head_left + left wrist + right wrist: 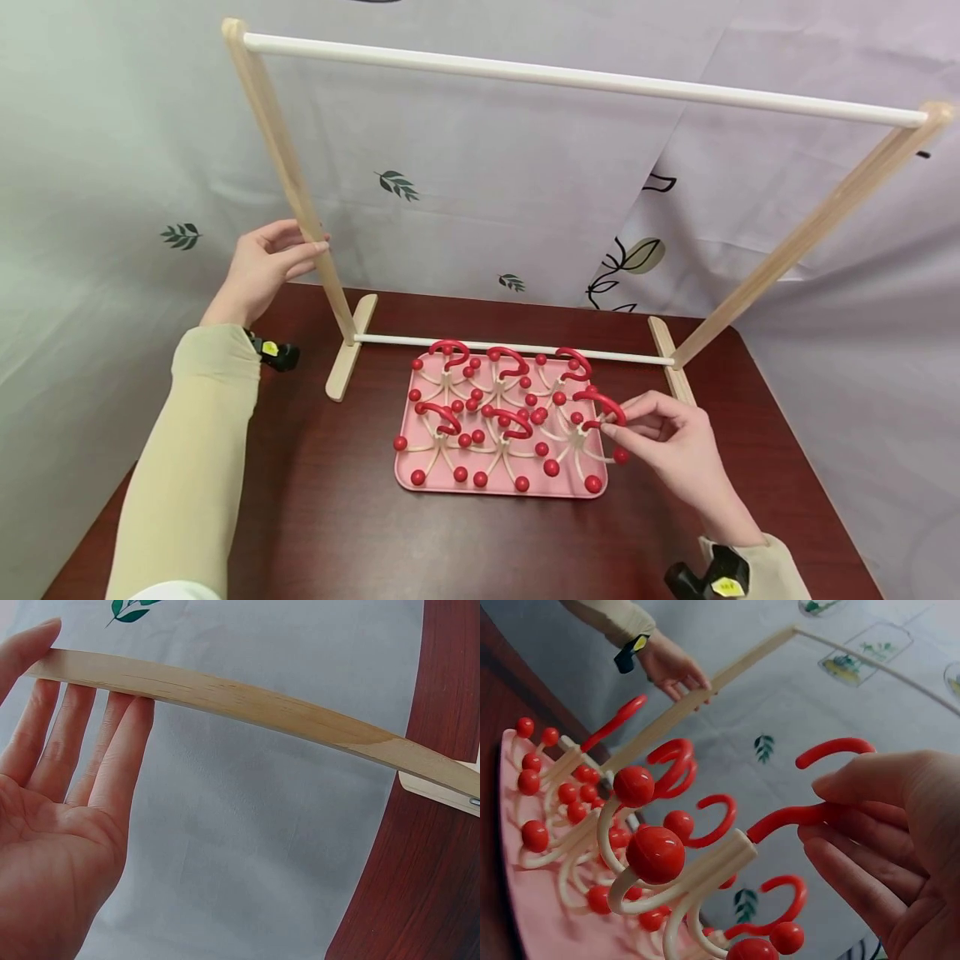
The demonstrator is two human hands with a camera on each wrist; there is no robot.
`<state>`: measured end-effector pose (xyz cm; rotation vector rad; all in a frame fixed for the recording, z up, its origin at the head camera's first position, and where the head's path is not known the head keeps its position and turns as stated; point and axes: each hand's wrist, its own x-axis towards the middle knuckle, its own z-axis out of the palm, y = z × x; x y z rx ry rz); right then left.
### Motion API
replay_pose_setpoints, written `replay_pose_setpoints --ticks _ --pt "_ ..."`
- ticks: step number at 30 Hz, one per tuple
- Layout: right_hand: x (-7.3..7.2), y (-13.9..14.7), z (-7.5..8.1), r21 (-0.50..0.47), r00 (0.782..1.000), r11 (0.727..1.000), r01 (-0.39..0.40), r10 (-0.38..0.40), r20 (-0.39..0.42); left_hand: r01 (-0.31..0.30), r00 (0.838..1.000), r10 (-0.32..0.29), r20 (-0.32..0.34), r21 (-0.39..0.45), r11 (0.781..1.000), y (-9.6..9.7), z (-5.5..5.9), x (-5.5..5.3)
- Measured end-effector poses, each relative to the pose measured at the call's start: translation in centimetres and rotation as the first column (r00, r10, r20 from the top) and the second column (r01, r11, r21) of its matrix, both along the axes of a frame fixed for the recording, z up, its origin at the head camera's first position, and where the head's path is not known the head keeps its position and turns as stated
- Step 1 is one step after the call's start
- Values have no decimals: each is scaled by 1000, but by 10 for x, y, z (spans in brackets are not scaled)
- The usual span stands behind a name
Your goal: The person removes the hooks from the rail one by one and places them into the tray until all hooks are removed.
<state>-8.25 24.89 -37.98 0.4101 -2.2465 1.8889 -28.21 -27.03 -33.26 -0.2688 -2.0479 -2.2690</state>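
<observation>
My left hand pinches the left upright post of a wooden rack, thumb on one side and fingertips on the other. The left wrist view shows the post crossing above the palm. My right hand pinches the red hook of a multi-arm hanger at the tray's front right corner. This hanger has a cream stem and curved arms tipped with red balls. Whether it still touches the tray, I cannot tell. Several similar hangers stand in the pink tray.
The rack's white top bar spans overhead, and its lower white bar runs behind the tray. Wooden feet support it on the dark red table. A pale leaf-patterned cloth hangs behind.
</observation>
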Motion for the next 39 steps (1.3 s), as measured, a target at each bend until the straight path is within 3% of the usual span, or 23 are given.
replay_pose_setpoints --ticks 4,10,25,33,36,39 --pt "1 0 -13 -16 999 999 -33 34 32 -2 1000 2 0 -2 1000 0 -1 1" --pt "2 -1 -28 -8 999 1000 -11 11 51 7 1000 -7 0 9 1000 1 0 0" --pt "-3 -1 -53 37 997 999 -4 1 80 9 1000 -9 9 -1 1000 1 0 0" --pt "-7 1 -52 74 992 997 2 -11 128 -2 1000 2 -1 -5 1000 1 -1 3" --pt "-9 4 -46 85 993 996 5 -15 121 -35 999 36 6 -68 997 1 -4 8" --pt "-11 8 -36 59 995 998 12 -18 99 -102 995 102 -10 -179 979 0 -6 15"
